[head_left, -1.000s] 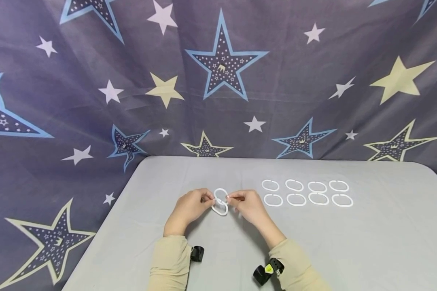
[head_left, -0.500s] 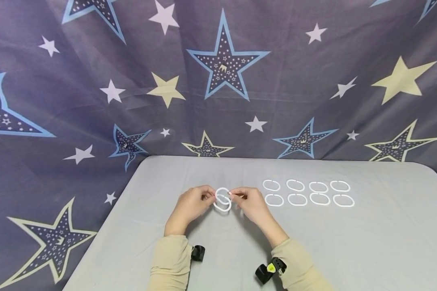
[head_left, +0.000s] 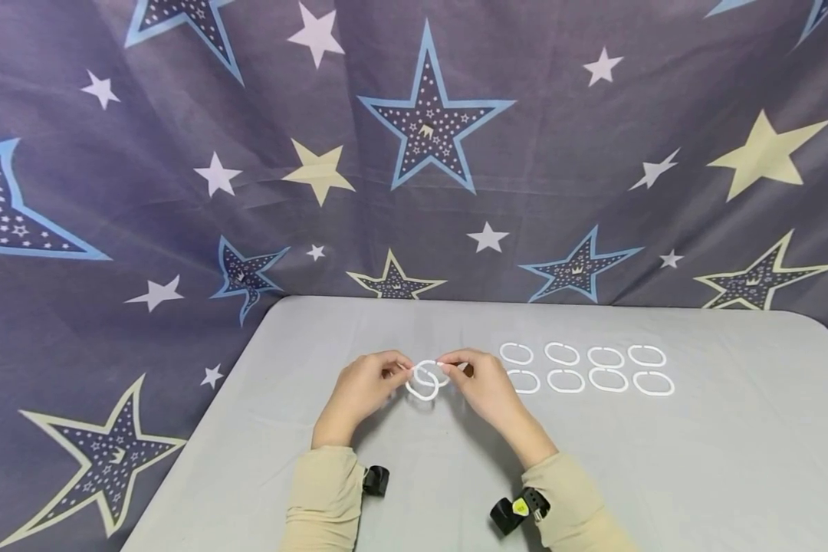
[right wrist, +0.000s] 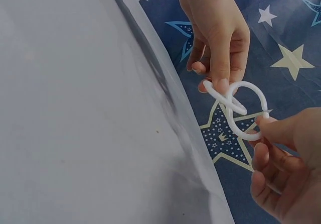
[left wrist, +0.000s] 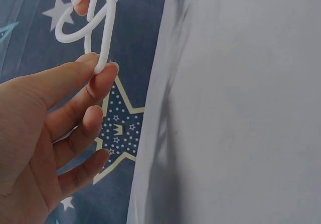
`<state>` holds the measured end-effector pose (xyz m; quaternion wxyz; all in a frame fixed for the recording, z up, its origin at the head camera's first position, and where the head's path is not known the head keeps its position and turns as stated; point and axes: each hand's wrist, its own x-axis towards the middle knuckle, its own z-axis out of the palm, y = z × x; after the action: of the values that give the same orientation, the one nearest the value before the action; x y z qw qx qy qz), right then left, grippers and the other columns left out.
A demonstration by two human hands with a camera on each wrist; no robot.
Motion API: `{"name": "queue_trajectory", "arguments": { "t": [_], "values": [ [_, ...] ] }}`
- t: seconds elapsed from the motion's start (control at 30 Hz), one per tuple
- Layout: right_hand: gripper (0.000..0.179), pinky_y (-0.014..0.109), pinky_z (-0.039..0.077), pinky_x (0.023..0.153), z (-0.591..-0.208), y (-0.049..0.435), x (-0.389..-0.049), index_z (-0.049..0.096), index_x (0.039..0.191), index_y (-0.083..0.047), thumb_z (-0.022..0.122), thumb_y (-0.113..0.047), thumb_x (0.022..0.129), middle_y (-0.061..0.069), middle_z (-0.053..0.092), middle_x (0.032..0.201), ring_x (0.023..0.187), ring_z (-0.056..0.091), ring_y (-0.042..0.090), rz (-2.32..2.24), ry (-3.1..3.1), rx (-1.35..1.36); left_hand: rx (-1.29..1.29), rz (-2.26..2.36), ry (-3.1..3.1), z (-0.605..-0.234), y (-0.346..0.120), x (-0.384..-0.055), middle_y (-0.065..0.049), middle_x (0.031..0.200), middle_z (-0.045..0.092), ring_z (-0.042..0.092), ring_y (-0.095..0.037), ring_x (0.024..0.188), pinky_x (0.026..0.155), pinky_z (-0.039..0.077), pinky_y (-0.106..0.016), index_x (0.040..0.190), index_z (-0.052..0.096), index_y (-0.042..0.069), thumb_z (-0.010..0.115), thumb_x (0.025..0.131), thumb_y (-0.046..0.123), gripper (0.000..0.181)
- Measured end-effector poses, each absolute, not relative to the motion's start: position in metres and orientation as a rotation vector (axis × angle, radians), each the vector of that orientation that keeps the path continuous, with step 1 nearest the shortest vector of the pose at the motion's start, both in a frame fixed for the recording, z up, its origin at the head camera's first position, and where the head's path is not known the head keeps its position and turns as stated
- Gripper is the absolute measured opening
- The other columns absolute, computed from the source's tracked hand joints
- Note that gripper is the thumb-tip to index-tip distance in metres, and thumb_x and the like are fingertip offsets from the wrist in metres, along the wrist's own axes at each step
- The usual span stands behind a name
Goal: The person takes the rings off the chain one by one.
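Note:
Two white oval plastic rings hang between my hands above the table, crossing through one another. My left hand (head_left: 366, 391) pinches the lower ring (head_left: 422, 398) between thumb and forefinger; its other fingers are loosely curled in the left wrist view. With thumb and fingertip, my right hand (head_left: 488, 391) pinches the other ring (right wrist: 232, 119) beside a small break in its loop. In the right wrist view the left-held ring (right wrist: 214, 92) slants across the near side of the right-held one.
Several more white oval rings (head_left: 609, 379) lie in two rows on the grey-covered table (head_left: 731, 460), right of my right hand. A dark star-patterned cloth (head_left: 524, 153) hangs behind the table. A black device is strapped at each wrist.
The right-held ring has turned and shifted right, from standing above the left-held ring to overlapping it more side by side. Both hands keep their pinch; the right one has moved slightly right.

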<state>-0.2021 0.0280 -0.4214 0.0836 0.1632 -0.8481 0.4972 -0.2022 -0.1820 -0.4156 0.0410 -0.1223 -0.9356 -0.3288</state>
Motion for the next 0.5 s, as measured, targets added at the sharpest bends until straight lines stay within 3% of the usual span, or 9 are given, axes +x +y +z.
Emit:
{"name": "queue_trajectory", "arguments": {
  "t": [0.5],
  "values": [
    [0.006, 0.026, 0.04, 0.057, -0.4206, 0.0324, -0.2025, 0.079, 0.092, -0.012, 0.076, -0.012, 0.087, -0.007, 0.064, 0.079, 0.06, 0.045, 0.006, 1.195, -2.546, 0.628, -0.393, -0.958, -2.849, -0.4157, -0.1826, -0.2023, 0.012, 0.078, 0.067, 0.06, -0.006, 0.072, 0.072, 0.048, -0.036, 0.095, 0.076, 0.024, 0.074, 0.089, 0.024, 0.006]
  ]
}}
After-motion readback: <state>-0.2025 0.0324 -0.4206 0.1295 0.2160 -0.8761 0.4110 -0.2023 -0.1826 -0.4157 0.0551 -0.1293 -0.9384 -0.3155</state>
